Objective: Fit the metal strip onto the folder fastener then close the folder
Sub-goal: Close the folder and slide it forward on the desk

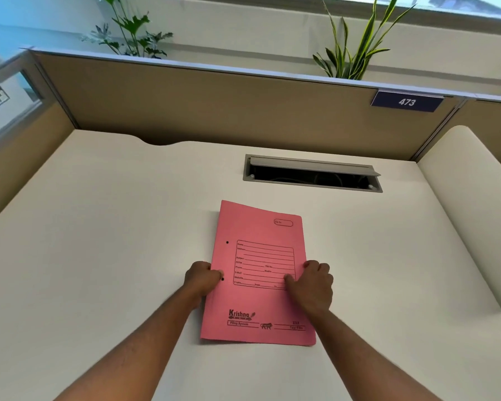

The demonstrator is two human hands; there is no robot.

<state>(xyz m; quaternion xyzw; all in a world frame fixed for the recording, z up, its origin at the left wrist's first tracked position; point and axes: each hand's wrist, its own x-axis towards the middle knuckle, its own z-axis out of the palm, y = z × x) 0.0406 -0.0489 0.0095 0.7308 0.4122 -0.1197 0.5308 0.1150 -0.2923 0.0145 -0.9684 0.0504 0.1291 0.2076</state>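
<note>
Both hands pinned the closed folder (pixel 258 285) flat: left hand (pixel 201 277) curled gripping its spine edge, right hand (pixel 311 285) fingers pressing cover, probably seating it.

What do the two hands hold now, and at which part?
Both hold the closed pink folder: the left hand at its left edge, the right hand at its right edge.

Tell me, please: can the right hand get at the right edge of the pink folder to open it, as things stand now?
Probably yes. The right hand already rests on the pink folder at its right edge, fingers curled over it. Nothing lies on the desk beside that edge, and the left hand is at the opposite side.
</note>
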